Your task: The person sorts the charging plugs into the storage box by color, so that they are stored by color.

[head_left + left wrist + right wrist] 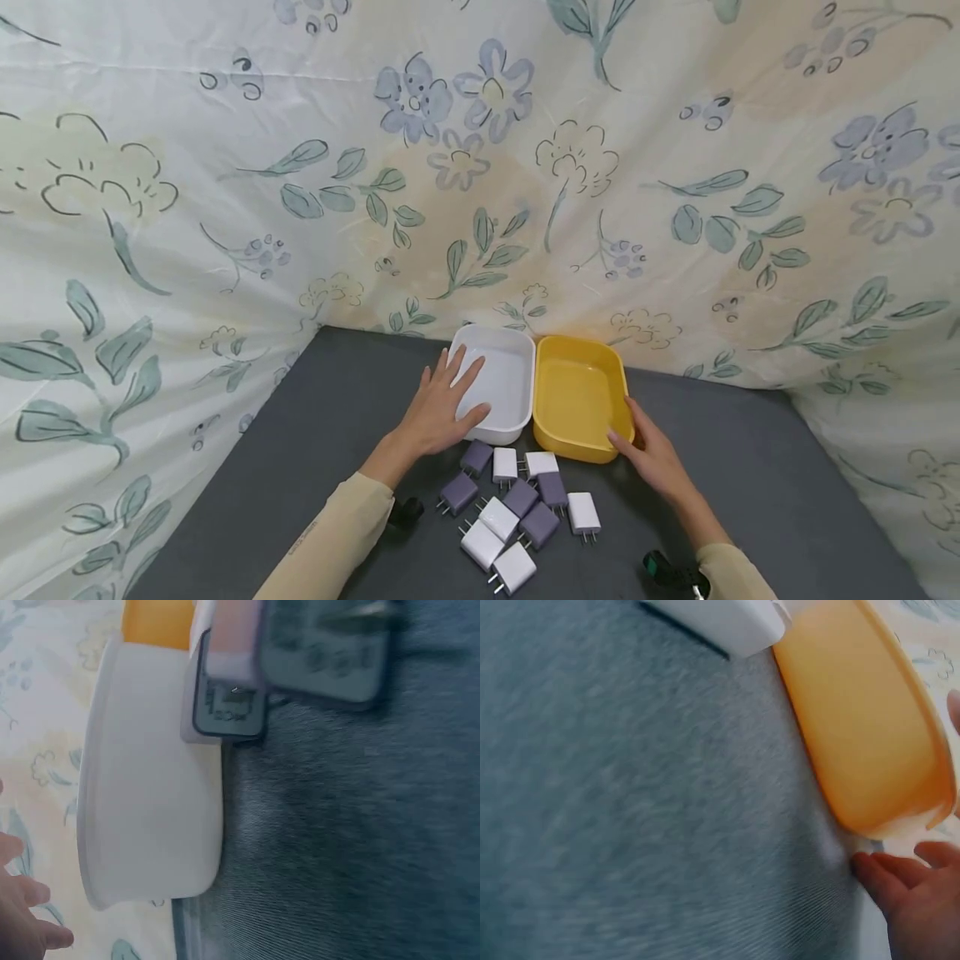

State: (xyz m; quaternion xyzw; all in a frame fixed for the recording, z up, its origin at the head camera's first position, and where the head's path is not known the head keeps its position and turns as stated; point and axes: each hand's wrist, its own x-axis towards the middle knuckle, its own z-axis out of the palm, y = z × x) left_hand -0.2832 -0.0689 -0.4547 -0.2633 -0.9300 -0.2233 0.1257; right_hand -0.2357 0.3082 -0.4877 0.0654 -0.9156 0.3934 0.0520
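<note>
With neither one grasping anything, the left hand (438, 408) fans over the white bin (508, 375), the right hand (654, 450) flanks the yellow bin (577, 392) at four o'clock, both seemingly placed for easy reach.

We take this for a small draped tabletop booth; whether it stands in a home, an office or a studio, we cannot tell. Creased, flower-printed sheeting (495, 212) hangs from nine o'clock through twelve to three, walling in a dark grey tabletop (360, 383) at six. Black wrist-worn devices (406, 512) near seven and five suggest to us a recording set-up.
</note>
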